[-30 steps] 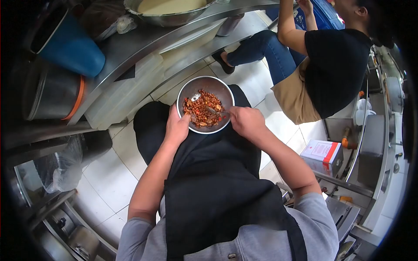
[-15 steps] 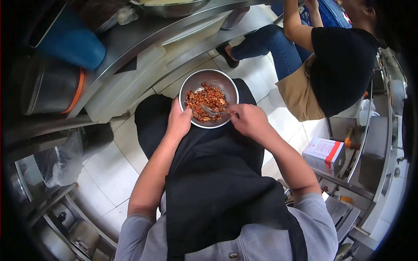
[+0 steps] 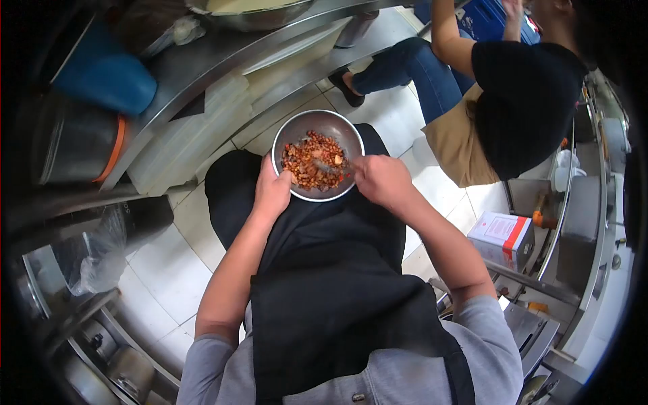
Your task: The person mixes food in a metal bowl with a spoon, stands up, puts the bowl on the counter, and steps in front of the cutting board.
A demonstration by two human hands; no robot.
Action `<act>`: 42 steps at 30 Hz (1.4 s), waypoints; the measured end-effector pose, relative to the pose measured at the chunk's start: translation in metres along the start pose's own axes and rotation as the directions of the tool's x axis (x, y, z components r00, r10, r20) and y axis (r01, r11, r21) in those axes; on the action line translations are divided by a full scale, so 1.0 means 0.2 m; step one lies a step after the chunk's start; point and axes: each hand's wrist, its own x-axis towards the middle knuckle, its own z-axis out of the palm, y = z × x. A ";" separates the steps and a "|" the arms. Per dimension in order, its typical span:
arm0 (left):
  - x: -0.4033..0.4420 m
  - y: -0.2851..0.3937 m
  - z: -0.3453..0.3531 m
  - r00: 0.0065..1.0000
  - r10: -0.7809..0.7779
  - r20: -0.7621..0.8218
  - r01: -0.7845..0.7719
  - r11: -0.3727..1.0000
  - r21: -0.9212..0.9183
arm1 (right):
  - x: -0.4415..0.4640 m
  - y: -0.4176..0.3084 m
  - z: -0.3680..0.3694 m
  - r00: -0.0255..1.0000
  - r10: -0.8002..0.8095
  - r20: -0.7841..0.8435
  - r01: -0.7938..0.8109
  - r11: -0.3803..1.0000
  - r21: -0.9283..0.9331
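A round metal bowl (image 3: 284, 129) rests over my lap on the black apron, tilted slightly. My left hand (image 3: 272, 191) grips its lower left rim, thumb on the near edge. Inside lies a heap of reddish-brown nuts or beans (image 3: 310, 154) with small red bits. At the bowl's right edge my right hand (image 3: 382, 179) is closed around the handle of a metal spoon (image 3: 326, 166), whose blurred head is down in the heap. The handle is mostly hidden by my fingers.
A co-worker in a black shirt (image 3: 530, 101) sits at the upper right. Steel shelving (image 3: 202, 67) with a blue container (image 3: 111, 71) and a large bowl (image 3: 260, 19) stands at the upper left. A white and red tin (image 3: 496, 233) is to the right; a plastic bag (image 3: 98, 260) hangs left.
The spoon head has moved about within the bowl, and the heap has shifted. The bowl and both hands have moved slightly left in view. The co-worker's raised hand has moved.
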 end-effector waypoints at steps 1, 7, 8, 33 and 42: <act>-0.01 0.00 0.00 1.000 0.009 -0.013 -0.009 0.999 0.043 | 0.00 -0.03 0.00 0.998 -0.035 0.050 0.033 0.998 0.050; -0.02 0.00 0.00 0.999 -0.034 -0.019 0.034 0.998 0.048 | 0.09 0.06 0.08 1.000 -0.018 -0.016 0.018 1.000 0.018; -0.01 0.00 0.00 0.999 -0.047 -0.014 0.048 0.999 0.024 | 0.11 0.05 0.10 0.999 -0.050 0.005 0.050 0.997 0.065; -0.02 -0.02 0.00 0.998 -0.053 -0.022 0.053 0.998 0.029 | -0.01 -0.08 0.14 0.999 0.017 0.040 -0.021 0.994 0.111; -0.02 -0.02 0.00 1.000 -0.001 -0.004 0.001 1.000 0.026 | 0.00 -0.06 0.15 0.999 0.034 0.036 -0.035 0.998 0.043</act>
